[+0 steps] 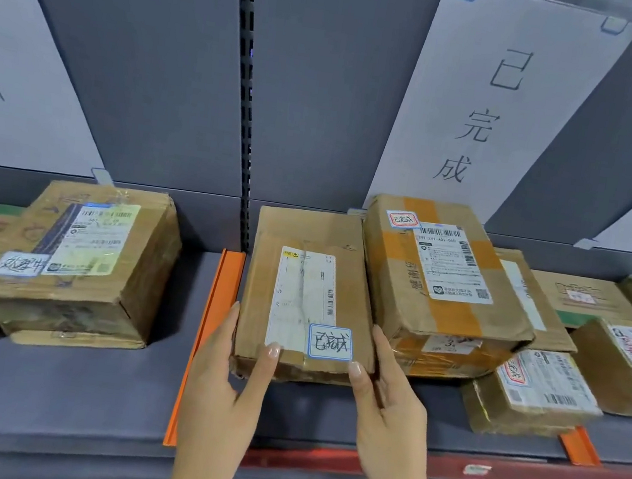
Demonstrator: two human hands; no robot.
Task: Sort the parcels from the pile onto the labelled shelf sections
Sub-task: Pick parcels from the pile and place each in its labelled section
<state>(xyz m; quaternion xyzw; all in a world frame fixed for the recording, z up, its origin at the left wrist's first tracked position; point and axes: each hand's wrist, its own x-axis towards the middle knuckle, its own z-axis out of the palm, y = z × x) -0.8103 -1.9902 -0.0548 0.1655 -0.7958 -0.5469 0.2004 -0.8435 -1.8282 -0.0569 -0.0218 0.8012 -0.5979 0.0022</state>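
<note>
The parcel [307,291] is a flat, worn brown carton with a creased white shipping label and a blue-edged sticker [330,343] handwritten 已完成. It lies on the grey shelf [82,389], just right of an orange divider [206,345] and touching an orange-taped box [443,273], below a white sign [482,112] reading 已完成. The left grip [224,389] and right grip [388,408], both bare hands, clamp its near corners, thumbs on top and fingers along its sides.
</note>
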